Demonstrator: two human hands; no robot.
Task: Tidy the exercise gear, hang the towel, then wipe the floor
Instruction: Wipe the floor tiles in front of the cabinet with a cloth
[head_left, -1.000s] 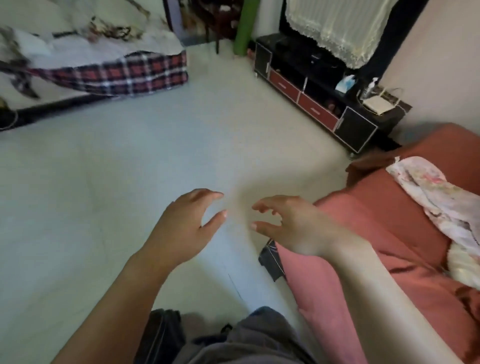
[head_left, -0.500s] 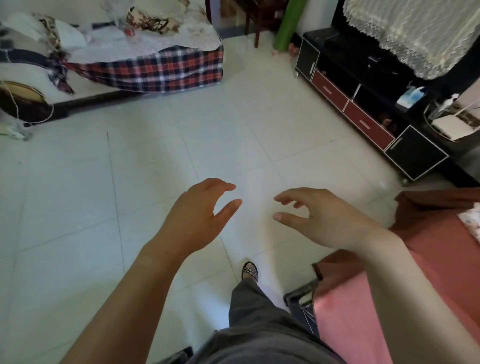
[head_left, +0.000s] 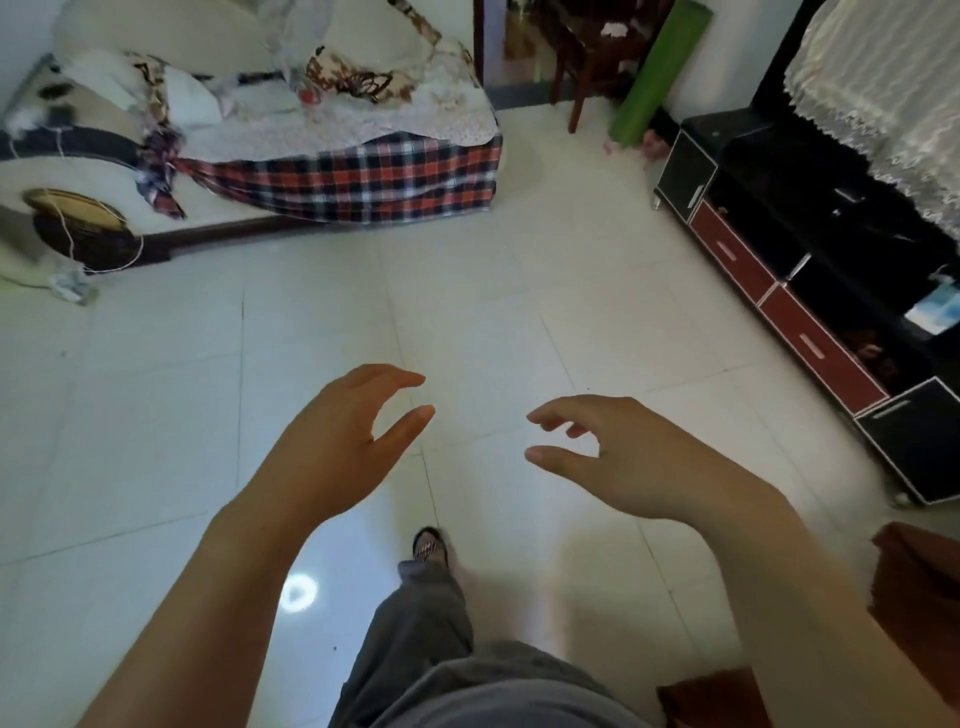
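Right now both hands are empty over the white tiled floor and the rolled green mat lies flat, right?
Not flat: head view shows the rolled green mat standing on end by the wall. Left hand and right hand are empty over the white tiled floor.

Green rolled mat standing, white tiled floor
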